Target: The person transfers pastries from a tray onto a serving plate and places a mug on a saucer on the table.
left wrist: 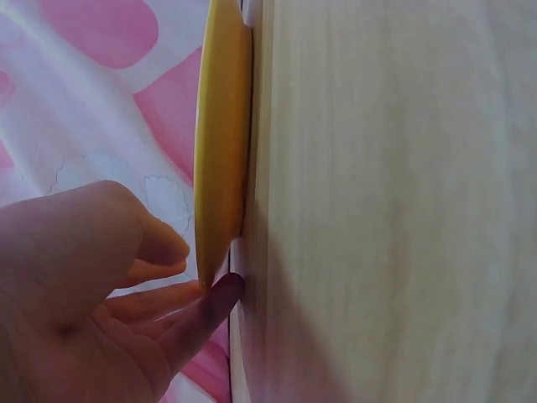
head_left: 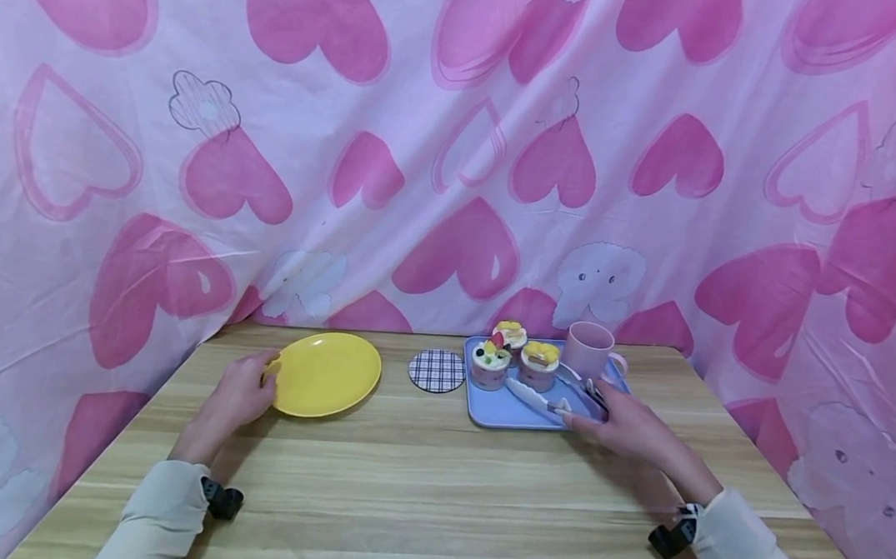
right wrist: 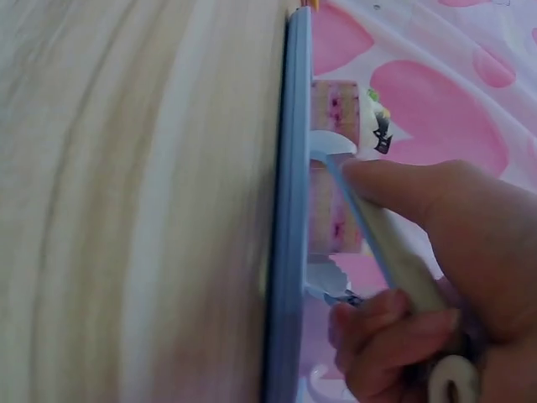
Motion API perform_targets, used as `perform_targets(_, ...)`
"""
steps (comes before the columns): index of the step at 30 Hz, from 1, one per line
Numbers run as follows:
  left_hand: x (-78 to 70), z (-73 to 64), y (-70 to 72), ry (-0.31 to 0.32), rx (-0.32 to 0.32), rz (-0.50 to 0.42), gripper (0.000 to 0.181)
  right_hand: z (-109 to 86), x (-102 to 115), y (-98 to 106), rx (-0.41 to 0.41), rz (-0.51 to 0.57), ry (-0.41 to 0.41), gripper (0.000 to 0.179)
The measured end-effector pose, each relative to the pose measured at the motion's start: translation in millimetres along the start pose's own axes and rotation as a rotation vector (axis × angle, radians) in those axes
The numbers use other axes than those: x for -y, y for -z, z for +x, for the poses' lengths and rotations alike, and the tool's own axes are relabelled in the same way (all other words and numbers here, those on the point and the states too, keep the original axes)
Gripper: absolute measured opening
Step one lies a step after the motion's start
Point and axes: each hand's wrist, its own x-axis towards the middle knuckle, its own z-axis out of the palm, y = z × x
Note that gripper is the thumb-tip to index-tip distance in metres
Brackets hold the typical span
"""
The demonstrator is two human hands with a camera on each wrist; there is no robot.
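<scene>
At the table's left, my left hand (head_left: 243, 394) holds the near-left rim of a yellow plate (head_left: 324, 375). In the left wrist view, the thumb and fingers lie about the rim of the plate (left wrist: 225, 134), with one fingertip touching the table. My right hand (head_left: 627, 422) grips a pair of tongs (head_left: 530, 394) over a blue tray (head_left: 491, 413). Spread apart, the tongs' pale tips stand on either side of a small layered cake (head_left: 539, 367) with yellow topping. Next to it are a fruit-topped cake (head_left: 490, 365) and another yellow-topped cake (head_left: 510, 333).
A pink mug (head_left: 588, 348) stands on the tray's right side, close to the right hand. Between plate and tray lies a round checked coaster (head_left: 436, 371). A pink heart-print cloth (head_left: 451, 188) hangs behind the wooden table (head_left: 397, 498) and along its sides.
</scene>
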Motion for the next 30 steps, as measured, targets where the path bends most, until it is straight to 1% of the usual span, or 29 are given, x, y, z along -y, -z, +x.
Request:
perform_targets(2, 1.0, -0.2, 0.2, -0.003, 0.000, -0.001, 0.046, 1.6, -1.9, -1.7, -0.014, 0.004, -0.018, 0.110)
perform_targets(8, 1.8, -0.1, 0.5, 0.022, 0.025, -0.001, 0.047, 6.8, -7.4, -5.1, -0.052, -0.001, -0.080, 0.115)
perform_targets(12, 2.6, 0.4, -0.2, -0.005, 0.005, 0.001, 0.047, 8.5, -9.2, -4.8, -0.051, -0.004, -0.102, 0.112)
perform_targets(16, 2.4, 0.9, -0.5, -0.008, 0.006, -0.002, 0.048, 8.4, -9.3, -3.8, -0.062, 0.014, -0.100, 0.104)
perform_targets(20, 1.4, 1.0, 0.2, 0.015, 0.024, -0.011, 0.049, 8.6, -9.1, -3.3, -0.082, 0.035, -0.100, 0.096)
perform_targets(24, 0.8, 0.7, 0.8, 0.015, 0.019, -0.011, 0.049, 9.0, -9.2, -3.0, -0.101, 0.025, -0.087, 0.091)
perform_targets(30, 3.6, 1.4, 0.8, 0.024, 0.022, -0.010, 0.049, 9.2, -10.2, -3.9, -0.117, 0.015, -0.074, 0.088)
